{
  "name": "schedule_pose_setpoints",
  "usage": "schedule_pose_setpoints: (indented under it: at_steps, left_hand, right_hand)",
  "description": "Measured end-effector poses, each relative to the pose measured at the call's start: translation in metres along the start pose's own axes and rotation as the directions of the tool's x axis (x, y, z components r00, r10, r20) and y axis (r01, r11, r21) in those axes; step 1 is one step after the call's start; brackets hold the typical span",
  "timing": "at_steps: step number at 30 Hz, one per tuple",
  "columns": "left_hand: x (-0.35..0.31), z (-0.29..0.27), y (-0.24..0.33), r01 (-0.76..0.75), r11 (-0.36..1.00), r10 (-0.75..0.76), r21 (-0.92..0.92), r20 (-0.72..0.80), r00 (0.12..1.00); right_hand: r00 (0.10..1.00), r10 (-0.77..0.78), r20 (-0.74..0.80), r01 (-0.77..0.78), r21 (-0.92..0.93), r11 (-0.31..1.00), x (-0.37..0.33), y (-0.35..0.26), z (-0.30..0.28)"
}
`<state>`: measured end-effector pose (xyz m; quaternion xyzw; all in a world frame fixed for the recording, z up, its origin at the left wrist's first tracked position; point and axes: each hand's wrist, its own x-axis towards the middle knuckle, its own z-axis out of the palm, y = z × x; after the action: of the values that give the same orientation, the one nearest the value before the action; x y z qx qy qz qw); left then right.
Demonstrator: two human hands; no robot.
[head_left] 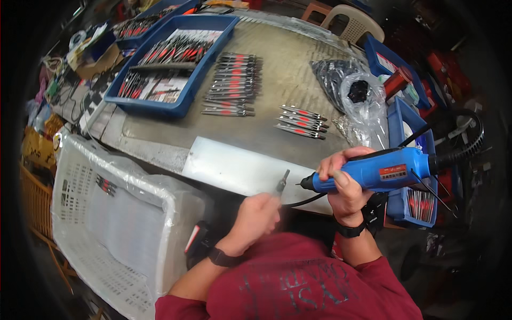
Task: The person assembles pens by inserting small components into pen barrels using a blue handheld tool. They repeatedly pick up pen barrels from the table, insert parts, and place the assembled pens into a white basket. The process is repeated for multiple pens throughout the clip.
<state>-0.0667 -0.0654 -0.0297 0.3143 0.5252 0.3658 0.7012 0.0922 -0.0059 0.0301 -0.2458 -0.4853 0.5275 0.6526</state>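
My right hand [345, 186] is wrapped round a blue electric screwdriver [376, 169], its black nose and thin bit pointing left. A black cable leaves its back end at the right. Facing that tip, my left hand [257, 217] is closed on a slim grey pen-shaped piece [284, 180], whose end sticks up from the fingers; the rest is hidden in the hand. A gap shows between the bit and the piece. Below both hands lies a white padded sheet [229, 165] along the table's near edge. Beyond it are several grey-and-red pen-shaped pieces [301, 122] in a small group.
A long row of similar pieces [232, 82] lies beside a blue tray [184, 109] of more pieces. At left stands a white plastic-lined basket [170, 213] with a few pieces inside. Clear plastic bags [362, 101] and a blue bin [397, 210] are at right.
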Motion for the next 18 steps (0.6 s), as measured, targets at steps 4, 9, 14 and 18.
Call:
schedule_pose_setpoints:
  at_steps: [4,9,14,18]
  left_hand:
    - [0.032,-0.009,0.029,-0.387,0.814,0.453,0.433,-0.055,0.890]
    - [0.087,-0.004,0.064,-0.506,0.352,0.774,0.787,0.059,0.630]
    - [0.131,0.009,0.075,-0.562,0.045,0.763,0.826,0.335,0.553]
    - [0.160,0.017,0.076,-0.570,-0.217,0.729,0.792,0.520,0.445]
  right_hand:
    - [0.992,-0.070,-0.102,0.074,0.041,0.996,0.000,-0.009,-0.016]
    - [0.983,-0.098,-0.158,0.110,0.069,0.992,-0.002,-0.011,-0.032]
    - [0.976,-0.067,-0.208,0.085,0.080,0.993,-0.006,-0.012,-0.041]
    - [0.975,-0.067,-0.211,0.092,0.108,0.990,-0.009,-0.014,-0.047]
